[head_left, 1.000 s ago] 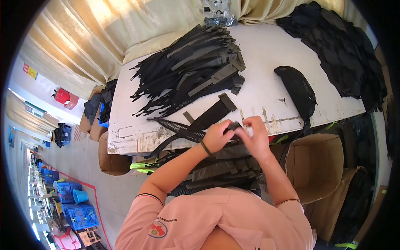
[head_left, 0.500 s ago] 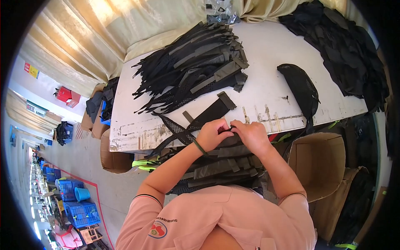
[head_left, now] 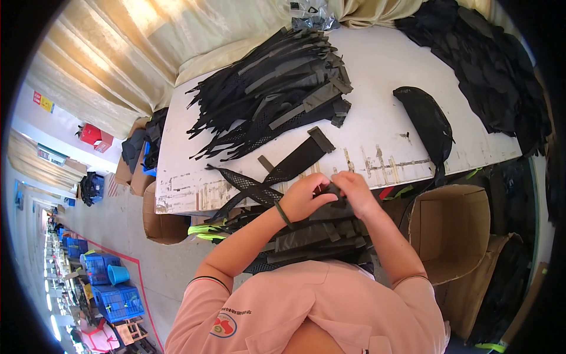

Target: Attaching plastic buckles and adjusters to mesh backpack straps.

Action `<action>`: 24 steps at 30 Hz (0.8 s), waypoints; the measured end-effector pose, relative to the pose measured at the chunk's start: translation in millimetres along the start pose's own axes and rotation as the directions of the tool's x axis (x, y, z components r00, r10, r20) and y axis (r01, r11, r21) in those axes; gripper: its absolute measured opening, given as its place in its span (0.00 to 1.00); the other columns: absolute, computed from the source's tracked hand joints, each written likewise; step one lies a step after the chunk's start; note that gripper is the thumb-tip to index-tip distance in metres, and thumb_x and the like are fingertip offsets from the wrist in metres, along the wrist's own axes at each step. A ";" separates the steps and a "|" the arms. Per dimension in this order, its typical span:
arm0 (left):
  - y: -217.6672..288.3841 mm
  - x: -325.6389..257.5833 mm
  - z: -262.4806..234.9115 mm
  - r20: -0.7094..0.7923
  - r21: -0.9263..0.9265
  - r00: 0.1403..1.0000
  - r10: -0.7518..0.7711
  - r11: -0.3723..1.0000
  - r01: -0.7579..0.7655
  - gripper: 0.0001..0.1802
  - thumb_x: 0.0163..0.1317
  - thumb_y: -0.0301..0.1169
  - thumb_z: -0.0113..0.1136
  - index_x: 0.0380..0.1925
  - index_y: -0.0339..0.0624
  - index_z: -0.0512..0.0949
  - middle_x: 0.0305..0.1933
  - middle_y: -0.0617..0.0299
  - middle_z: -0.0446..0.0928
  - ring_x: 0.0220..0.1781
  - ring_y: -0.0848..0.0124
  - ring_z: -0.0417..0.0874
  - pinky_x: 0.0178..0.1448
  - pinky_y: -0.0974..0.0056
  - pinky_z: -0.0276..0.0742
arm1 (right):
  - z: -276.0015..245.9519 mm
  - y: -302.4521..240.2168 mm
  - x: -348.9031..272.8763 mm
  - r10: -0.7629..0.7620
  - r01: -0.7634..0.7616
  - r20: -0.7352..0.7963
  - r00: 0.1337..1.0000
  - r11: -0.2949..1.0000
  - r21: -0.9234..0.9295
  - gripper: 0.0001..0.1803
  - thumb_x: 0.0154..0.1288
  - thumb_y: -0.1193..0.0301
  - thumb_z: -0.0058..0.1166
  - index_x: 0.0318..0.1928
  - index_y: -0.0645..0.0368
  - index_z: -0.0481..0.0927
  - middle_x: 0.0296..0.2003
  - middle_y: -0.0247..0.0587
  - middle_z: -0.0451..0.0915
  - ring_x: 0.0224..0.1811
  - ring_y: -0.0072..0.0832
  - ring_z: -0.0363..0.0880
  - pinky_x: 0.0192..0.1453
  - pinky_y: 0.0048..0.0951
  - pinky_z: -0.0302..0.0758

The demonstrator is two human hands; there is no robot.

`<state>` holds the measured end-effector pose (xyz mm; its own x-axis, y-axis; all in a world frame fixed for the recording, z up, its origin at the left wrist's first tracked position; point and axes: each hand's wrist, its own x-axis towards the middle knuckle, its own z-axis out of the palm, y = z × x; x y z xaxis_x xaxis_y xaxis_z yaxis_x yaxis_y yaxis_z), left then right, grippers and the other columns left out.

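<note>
My left hand [head_left: 305, 199] and my right hand [head_left: 356, 194] meet at the table's front edge, fingers closed around a small end of a black fabric strap [head_left: 335, 192]. Most of that piece is hidden by the fingers. Just beyond my left hand, a black mesh strap [head_left: 250, 187] crosses a wider black band [head_left: 298, 158] with a grey-green tab at its end. To the right lies a black half-moon pouch [head_left: 425, 127], its narrow tail hanging toward the table edge.
On the white table [head_left: 368, 71] lies a large pile of black straps [head_left: 271, 88]; another dark heap [head_left: 471, 71] covers the right. An open cardboard box [head_left: 451, 230] stands below at right, a second box [head_left: 165, 218] at left. More straps [head_left: 312, 236] hang before my body.
My fingers have shifted on the strap end, and its dark tip shows more between them. The mesh strap's upper end has slid slightly left.
</note>
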<state>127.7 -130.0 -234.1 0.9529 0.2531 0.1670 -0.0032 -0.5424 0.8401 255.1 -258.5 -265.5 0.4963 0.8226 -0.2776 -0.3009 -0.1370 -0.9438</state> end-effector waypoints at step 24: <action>-3.3 11.6 -21.4 0.080 -0.053 0.979 -0.187 0.980 0.191 0.16 0.59 0.37 0.64 0.40 0.33 0.78 0.33 0.63 0.80 0.34 0.80 0.74 0.42 0.72 0.72 | -8.5 -5.6 -13.0 -0.268 0.249 -0.222 0.937 0.962 -0.112 0.06 0.65 0.72 0.56 0.38 0.58 0.73 0.22 0.31 0.73 0.20 0.14 0.69 0.23 0.20 0.66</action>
<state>132.3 -108.1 -223.9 0.9580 0.2846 -0.0348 0.1629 -0.4405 0.8828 257.2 -273.2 -258.1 0.7265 0.6856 -0.0467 -0.0745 0.0110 -0.9972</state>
